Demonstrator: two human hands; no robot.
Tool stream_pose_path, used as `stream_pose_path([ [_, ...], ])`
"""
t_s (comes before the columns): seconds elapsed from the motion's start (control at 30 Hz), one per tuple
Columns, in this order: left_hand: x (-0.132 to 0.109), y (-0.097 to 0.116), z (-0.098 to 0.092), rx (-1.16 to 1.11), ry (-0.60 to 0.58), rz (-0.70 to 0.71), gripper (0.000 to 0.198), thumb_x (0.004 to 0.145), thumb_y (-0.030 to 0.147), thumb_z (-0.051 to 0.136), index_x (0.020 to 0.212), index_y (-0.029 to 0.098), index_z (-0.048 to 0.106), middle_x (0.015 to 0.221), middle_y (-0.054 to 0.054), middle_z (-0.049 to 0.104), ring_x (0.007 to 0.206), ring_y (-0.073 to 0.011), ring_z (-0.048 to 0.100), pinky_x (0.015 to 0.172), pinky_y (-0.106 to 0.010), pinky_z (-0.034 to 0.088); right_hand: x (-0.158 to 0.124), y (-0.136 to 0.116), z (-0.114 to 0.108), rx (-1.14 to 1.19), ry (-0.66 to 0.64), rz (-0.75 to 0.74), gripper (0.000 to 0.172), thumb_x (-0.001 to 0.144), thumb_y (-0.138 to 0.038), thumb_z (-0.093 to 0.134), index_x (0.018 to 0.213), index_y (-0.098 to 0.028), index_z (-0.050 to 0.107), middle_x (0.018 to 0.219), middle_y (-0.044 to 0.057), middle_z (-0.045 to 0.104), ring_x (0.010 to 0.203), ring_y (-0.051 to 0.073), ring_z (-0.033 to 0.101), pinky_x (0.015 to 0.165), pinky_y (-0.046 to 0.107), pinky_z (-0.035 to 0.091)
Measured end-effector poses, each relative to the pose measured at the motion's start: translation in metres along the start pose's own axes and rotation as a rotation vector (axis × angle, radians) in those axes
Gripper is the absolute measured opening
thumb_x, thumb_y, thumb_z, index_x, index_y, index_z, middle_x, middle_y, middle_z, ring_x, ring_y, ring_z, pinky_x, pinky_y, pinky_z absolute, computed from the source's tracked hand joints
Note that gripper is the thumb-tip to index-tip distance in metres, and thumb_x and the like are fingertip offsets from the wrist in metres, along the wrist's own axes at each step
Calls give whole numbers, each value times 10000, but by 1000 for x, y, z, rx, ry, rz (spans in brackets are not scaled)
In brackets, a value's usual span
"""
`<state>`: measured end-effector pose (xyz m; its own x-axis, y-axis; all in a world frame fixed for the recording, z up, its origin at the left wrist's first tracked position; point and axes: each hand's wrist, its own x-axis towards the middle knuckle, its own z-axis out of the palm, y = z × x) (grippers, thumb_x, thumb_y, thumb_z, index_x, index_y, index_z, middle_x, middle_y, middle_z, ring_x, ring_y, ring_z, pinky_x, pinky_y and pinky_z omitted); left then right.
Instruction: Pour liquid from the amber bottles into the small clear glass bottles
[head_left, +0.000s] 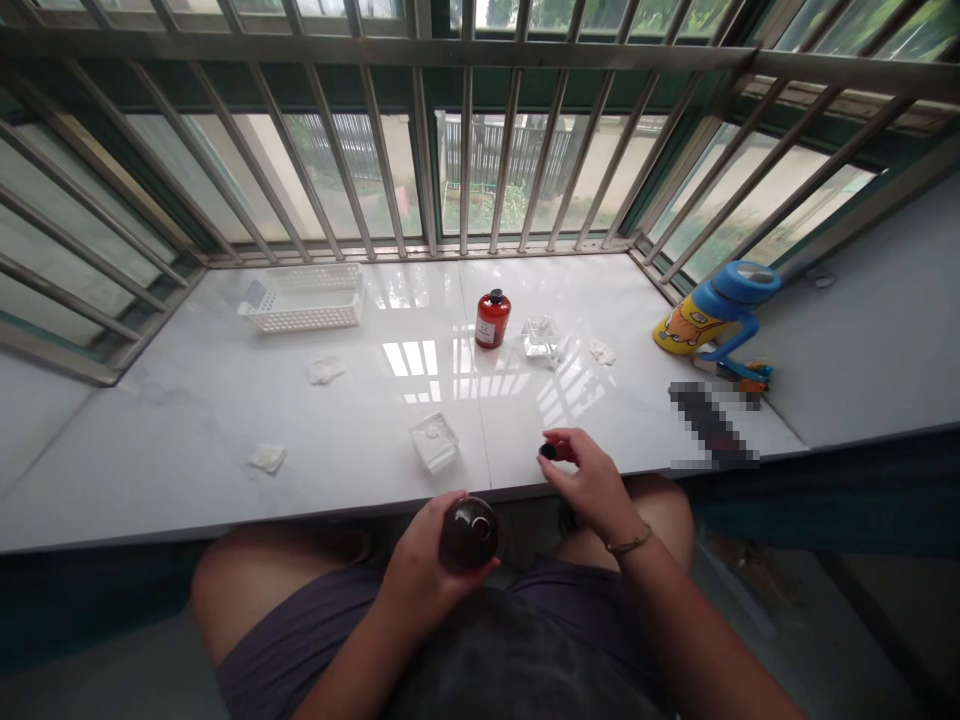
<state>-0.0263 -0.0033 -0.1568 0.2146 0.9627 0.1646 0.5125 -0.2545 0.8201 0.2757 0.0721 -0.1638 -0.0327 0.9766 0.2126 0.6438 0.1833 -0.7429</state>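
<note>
My left hand [420,560] is wrapped round a dark brown bottle [466,545] in front of the counter's edge. The bottle's uncapped mouth faces up towards me. Between the thumb and fingers of my right hand [589,475] is a small black bottle cap [548,452], held just over the front of the counter and apart from the bottle. A clear square plastic container [434,442] sits on the counter beyond my left hand. Farther back stands a red-brown bottle [493,320] with a black cap and a pale label.
On the white counter [187,430] lie crumpled tissues [326,370], another clear container [541,340] and a white basket [304,300]. A blue and yellow flask [712,310] leans at the right, near a blurred-out dark object [712,425]. Metal window bars [467,150] rise behind.
</note>
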Motion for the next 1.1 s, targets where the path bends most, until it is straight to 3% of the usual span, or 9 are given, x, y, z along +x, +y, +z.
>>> stream_pose_path([
  [0.13,1,-6,7,110,41,12,760,760,345,953,1413,252,577,1326,-119,752,1207,-348,752,1035,-513,630,-20,-50,0,167,-279,-110,499,919,-215,789,1372,-315,605,1177,17,761,1060,202,747,997,383,615],
  [0.23,1,-9,9,193,60,41,776,743,323,951,1413,241,569,1299,-126,757,1170,-363,756,1001,-526,629,-27,-68,-1,220,-383,-154,613,879,-168,844,1408,-329,578,1171,3,777,1056,195,758,995,373,620],
  [0.53,-2,-10,8,332,2,111,682,799,272,863,1410,237,561,1291,-136,758,1172,-370,743,991,-535,590,-33,-83,8,139,-399,-261,530,884,-182,862,1356,-284,643,1162,33,783,1055,234,757,955,385,623],
  [0.73,-6,-11,12,351,4,136,696,741,218,838,1398,215,609,1271,-144,772,1153,-381,749,966,-538,600,-37,-81,17,91,-417,-351,441,874,-156,864,1266,-259,688,1134,47,798,1032,250,767,943,393,626],
  [1.1,-4,-2,9,227,11,70,732,712,332,926,1367,238,612,1244,-109,786,1120,-349,771,954,-498,623,-33,-86,10,272,-425,-126,362,856,-225,915,1157,-277,720,1118,1,818,1028,192,787,939,306,619],
])
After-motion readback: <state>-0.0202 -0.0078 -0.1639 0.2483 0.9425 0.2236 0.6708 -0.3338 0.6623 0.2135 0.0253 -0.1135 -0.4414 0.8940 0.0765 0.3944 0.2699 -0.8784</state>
